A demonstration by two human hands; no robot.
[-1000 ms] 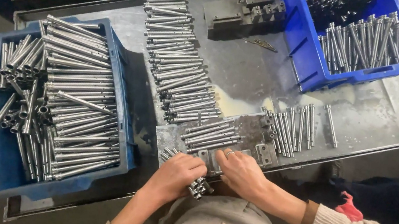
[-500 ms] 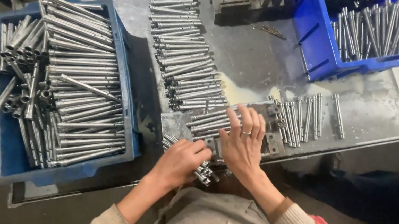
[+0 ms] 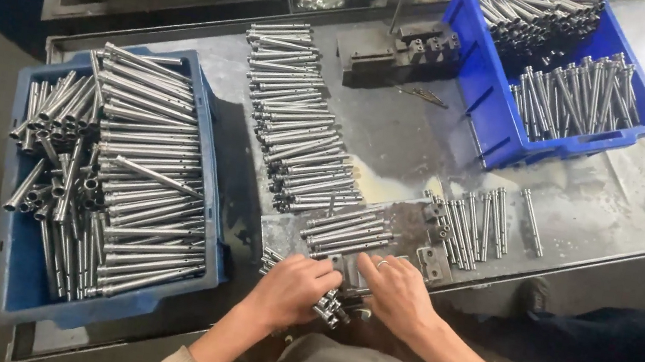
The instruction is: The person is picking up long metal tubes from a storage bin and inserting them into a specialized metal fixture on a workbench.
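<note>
My left hand [image 3: 292, 290] is closed around a bundle of short metal rods [image 3: 330, 308] at the near edge of the metal bench [image 3: 396, 133]. My right hand [image 3: 399, 294] rests beside it, fingers curled over the same bundle, a ring on one finger. Just beyond both hands lies a small group of rods [image 3: 347, 232] side by side. A long row of rods [image 3: 297, 119] runs away from me up the bench.
A blue crate [image 3: 21, 290] packed with metal tubes stands at the left. A second blue crate [image 3: 484, 111] of darker rods sits far right. Several rods [image 3: 478, 225] and small metal blocks [image 3: 433, 264] lie right of my hands. A dark metal fixture [image 3: 396, 48] stands behind.
My right hand, which was spread flat over the rods further out, has pulled back to the bundle at the bench edge. The left hand stays closed on the bundle.
</note>
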